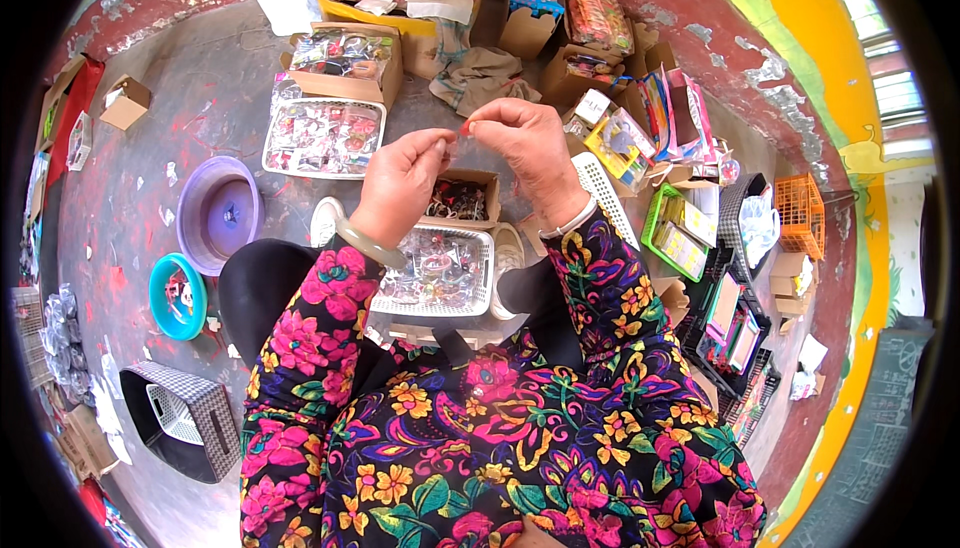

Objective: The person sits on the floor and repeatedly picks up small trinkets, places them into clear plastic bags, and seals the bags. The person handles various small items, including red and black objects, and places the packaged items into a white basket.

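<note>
Both hands are raised close together in the middle of the view, above a cardboard box and a white basket. My right hand (535,153) pinches a tiny red piece (465,130) between thumb and fingertips; its kind is too small to tell. My left hand (402,186) is closed in a pinch just beside it, and what its fingertips hold is too small to make out. Below them stands a small cardboard box (490,184) with dark, mixed little items inside. Nearer my lap, a white plastic basket (489,273) holds several clear-wrapped small pieces.
Another white basket (267,153) of packets sits ahead to the left, before an open carton (388,83). Purple (252,210) and turquoise (156,293) basins stand at left, near a checked bin (222,438). At right are a green tray (652,233) and an orange crate (800,210).
</note>
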The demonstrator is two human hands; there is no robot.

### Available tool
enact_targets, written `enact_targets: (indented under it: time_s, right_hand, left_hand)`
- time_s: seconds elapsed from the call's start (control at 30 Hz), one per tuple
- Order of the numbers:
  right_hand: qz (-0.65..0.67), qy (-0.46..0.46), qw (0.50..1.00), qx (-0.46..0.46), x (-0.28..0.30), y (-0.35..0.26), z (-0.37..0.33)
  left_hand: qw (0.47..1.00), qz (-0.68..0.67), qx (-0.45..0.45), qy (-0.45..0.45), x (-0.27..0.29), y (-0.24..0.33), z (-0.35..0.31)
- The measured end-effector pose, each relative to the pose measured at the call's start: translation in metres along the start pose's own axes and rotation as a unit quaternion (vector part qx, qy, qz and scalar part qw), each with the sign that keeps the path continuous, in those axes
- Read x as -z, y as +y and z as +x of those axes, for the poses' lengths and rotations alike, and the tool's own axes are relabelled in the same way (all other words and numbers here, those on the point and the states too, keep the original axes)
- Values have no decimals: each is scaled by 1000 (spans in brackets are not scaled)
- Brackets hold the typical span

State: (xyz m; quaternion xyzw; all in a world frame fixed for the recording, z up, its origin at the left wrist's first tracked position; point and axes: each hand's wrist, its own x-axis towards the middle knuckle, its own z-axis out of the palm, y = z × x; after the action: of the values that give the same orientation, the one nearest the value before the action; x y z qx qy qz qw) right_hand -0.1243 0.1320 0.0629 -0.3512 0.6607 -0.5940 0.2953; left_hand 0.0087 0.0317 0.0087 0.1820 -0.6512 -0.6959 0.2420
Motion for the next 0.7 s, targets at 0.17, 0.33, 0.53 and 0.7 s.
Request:
enact_targets:
  time_s: [0.17,0.33,0.53,0.7]
  right_hand:
    - [61,5,998,-24,12,1,4]
    - [75,73,994,-16,27,-12,-1]
    - [136,136,981,2,77,-4,-33]
    - [136,240,961,-23,129,4,-99]
  left_hand:
    - [980,-171,101,3,0,15,-1]
    - [956,-256,142,-10,5,22,2]
    - [952,-272,137,-14,3,15,10]
    - [957,-250,144,-24,5,6,18]
